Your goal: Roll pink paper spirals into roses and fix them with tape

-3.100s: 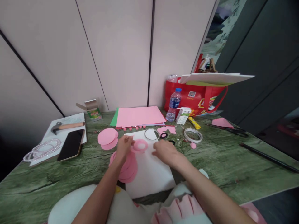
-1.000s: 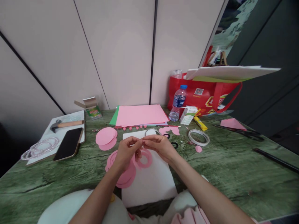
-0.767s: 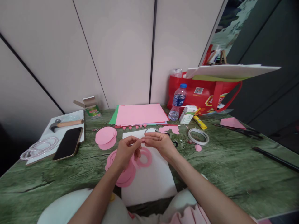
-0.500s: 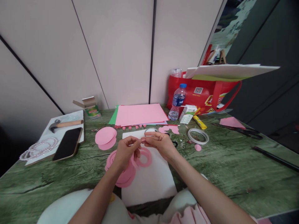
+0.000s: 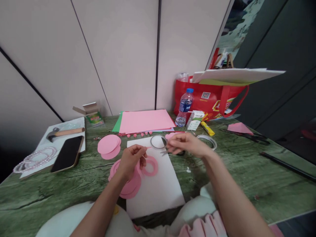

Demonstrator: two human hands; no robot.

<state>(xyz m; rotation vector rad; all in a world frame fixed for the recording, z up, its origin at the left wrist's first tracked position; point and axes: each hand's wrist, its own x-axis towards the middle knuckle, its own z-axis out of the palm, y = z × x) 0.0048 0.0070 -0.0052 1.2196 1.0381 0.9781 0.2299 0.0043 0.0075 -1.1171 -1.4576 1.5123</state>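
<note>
Pinching that pink paper bit (image 5: 148, 147) over the white sheet (image 5: 160, 191), left hand (image 5: 130, 161) nearly closed, right hand (image 5: 184, 144) loosely curled by the scissors (image 5: 164, 152) (can't tell if gripping), looks feather-light and creasable so I'd hold its edge, and the red bag (image 5: 191, 95) has a QR code (image 5: 205, 95) but unreadable lettering.

Pale panelled wall (image 5: 118, 59); dark cabinet (image 5: 283, 75); green wood-grained tabletop (image 5: 81, 187).
</note>
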